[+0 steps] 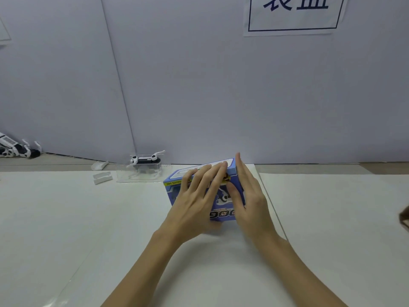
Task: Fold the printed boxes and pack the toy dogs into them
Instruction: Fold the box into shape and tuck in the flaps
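Note:
A blue printed box with a dog picture and "DOG" lettering stands on the white table, just ahead of me at the centre. My left hand lies across its front and top with straight fingers. My right hand presses flat against the box's right end, fingers straight and pointing away from me. A black-and-white toy dog sits in a clear plastic tray behind and to the left of the box.
Two small white plastic pieces lie left of the tray. More toy dogs lie at the far left by the wall. A grey-white wall with a printed sign stands close behind. A seam runs across the table covering on the right.

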`<move>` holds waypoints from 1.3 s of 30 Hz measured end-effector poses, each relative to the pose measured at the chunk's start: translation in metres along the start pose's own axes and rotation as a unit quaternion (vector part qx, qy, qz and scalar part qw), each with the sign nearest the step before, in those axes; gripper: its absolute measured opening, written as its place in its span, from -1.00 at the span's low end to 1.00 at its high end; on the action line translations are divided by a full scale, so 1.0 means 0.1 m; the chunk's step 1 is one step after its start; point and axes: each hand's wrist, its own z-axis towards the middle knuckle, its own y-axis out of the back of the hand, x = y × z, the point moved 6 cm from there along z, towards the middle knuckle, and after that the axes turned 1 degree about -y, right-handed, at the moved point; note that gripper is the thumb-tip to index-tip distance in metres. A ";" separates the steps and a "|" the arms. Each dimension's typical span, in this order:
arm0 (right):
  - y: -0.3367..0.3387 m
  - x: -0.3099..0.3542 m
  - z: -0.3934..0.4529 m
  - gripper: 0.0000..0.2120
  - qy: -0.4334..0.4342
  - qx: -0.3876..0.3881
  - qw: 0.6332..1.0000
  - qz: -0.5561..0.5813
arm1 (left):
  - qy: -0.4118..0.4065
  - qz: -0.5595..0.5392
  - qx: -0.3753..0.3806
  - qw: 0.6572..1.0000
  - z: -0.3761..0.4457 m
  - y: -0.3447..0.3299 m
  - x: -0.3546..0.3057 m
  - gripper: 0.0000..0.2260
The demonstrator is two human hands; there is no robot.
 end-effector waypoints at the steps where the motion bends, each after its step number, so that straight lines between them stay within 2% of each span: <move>1: -0.02 -0.01 -0.01 -0.41 -0.015 -0.008 1.000 0.018 | 0.001 0.003 -0.004 1.000 0.01 -0.02 -0.03 0.02; 7: -0.06 -0.06 -0.02 -0.43 -0.035 -0.017 0.998 0.042 | 0.016 0.012 -0.004 1.000 0.02 -0.07 -0.06 0.02; 10: -0.06 -0.15 -0.02 -0.43 -0.088 -0.031 0.994 0.065 | 0.028 0.015 0.021 0.999 0.03 -0.09 -0.02 0.06; 11: -0.05 -0.20 -0.03 -0.43 -0.116 -0.044 0.989 0.086 | 0.051 -0.001 0.033 0.998 0.02 -0.11 0.02 0.11; 13: 0.01 -0.29 -0.04 -0.45 -0.165 -0.071 0.977 0.112 | 0.152 -0.090 0.039 0.984 -0.03 -0.10 0.17 0.17; 15: 0.10 -0.41 -0.05 -0.45 -0.192 -0.094 0.973 0.088 | 0.303 -0.205 0.002 0.931 -0.13 -0.08 0.39 0.13; 16: 0.12 -0.46 -0.05 -0.46 -0.205 -0.097 0.970 0.087 | 0.379 -0.267 -0.019 0.886 -0.19 -0.09 0.51 0.09; 18: 0.09 -0.55 -0.05 -0.47 -0.238 -0.087 0.960 0.119 | 0.488 -0.420 -0.013 0.765 -0.29 -0.20 0.64 -0.01; 19: 0.06 -0.55 -0.05 -0.47 -0.248 -0.078 0.956 0.132 | 0.513 -0.487 0.017 0.707 -0.32 -0.28 0.64 -0.10; 20: 0.03 -0.53 -0.06 -0.48 -0.251 -0.068 0.956 0.139 | 0.517 -0.529 0.049 0.671 -0.34 -0.34 0.61 -0.22; 22: 0.01 -0.45 -0.07 -0.49 -0.245 -0.055 0.956 0.151 | 0.502 -0.560 0.064 0.655 -0.35 -0.38 0.60 -0.42; 25: 0.03 -0.37 0.00 -0.48 -0.244 -0.027 0.950 0.190 | 0.495 -0.598 0.005 0.630 -0.38 -0.34 0.69 -0.52; 27: 0.04 -0.34 0.06 -0.54 -0.285 -0.008 0.920 0.270 | 0.457 -0.620 -0.032 0.637 -0.35 -0.30 0.73 -0.53; 30: 0.03 -0.41 0.05 -0.36 -0.394 0.006 0.839 0.376 | 0.369 -0.613 -0.046 0.697 -0.28 -0.17 0.72 -0.32; 32: 0.08 -0.49 0.03 -0.28 -0.445 0.019 0.798 0.406 | 0.313 -0.588 -0.017 0.746 -0.22 -0.09 0.68 -0.21; 34: 0.16 -0.54 0.01 -0.39 -0.464 0.010 0.773 0.433 | 0.267 -0.528 0.047 0.804 -0.17 -0.05 0.66 -0.17; 35: 0.19 -0.54 0.01 -0.51 -0.468 0.002 0.767 0.439 | 0.260 -0.503 0.081 0.820 -0.18 -0.06 0.65 -0.16; 36: 0.22 -0.56 0.00 -0.63 -0.469 -0.007 0.765 0.442 | 0.263 -0.498 0.110 0.819 -0.19 -0.07 0.65 -0.15; 37: 0.23 -0.58 -0.02 -0.72 -0.471 -0.019 0.761 0.446 | 0.270 -0.515 0.132 0.803 -0.22 -0.11 0.65 -0.15; 39: 0.25 -0.61 -0.02 -0.74 -0.461 -0.053 0.761 0.454 | 0.283 -0.595 0.155 0.736 -0.26 -0.18 0.62 -0.14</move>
